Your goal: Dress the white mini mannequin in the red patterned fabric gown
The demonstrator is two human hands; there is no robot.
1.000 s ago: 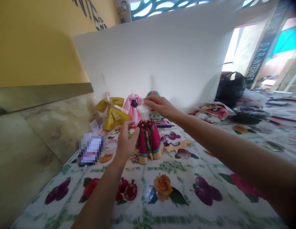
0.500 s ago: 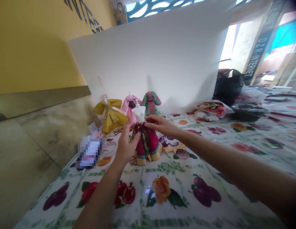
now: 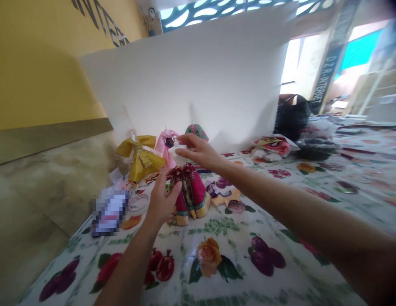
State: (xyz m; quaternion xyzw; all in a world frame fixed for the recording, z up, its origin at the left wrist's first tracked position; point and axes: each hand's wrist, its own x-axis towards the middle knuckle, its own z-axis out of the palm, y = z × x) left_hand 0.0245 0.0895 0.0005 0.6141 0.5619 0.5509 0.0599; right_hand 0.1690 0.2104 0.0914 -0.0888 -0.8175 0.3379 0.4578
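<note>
A small red and gold doll dress (image 3: 189, 192) stands on the flowered tablecloth (image 3: 236, 255). My left hand (image 3: 161, 199) grips its left side at the waist. Above the dress, my right hand (image 3: 198, 151) pinches the top of a small white mannequin bust, which my fingers mostly hide. Behind stand a yellow dress (image 3: 138, 156), a pink dress (image 3: 165, 145) and a green dress (image 3: 197, 131), each on its own little stand.
A white board (image 3: 198, 80) leans behind the dresses. A blurred card (image 3: 109, 211) and a clear round disc (image 3: 138, 202) lie at the left. A black bag (image 3: 292, 117) and a bagged bundle of fabric (image 3: 270, 147) sit at the back right.
My right hand dropped from the top of the bust to the dress collar, then rose again. The left hand stayed on the dress. The view shifted slightly.
</note>
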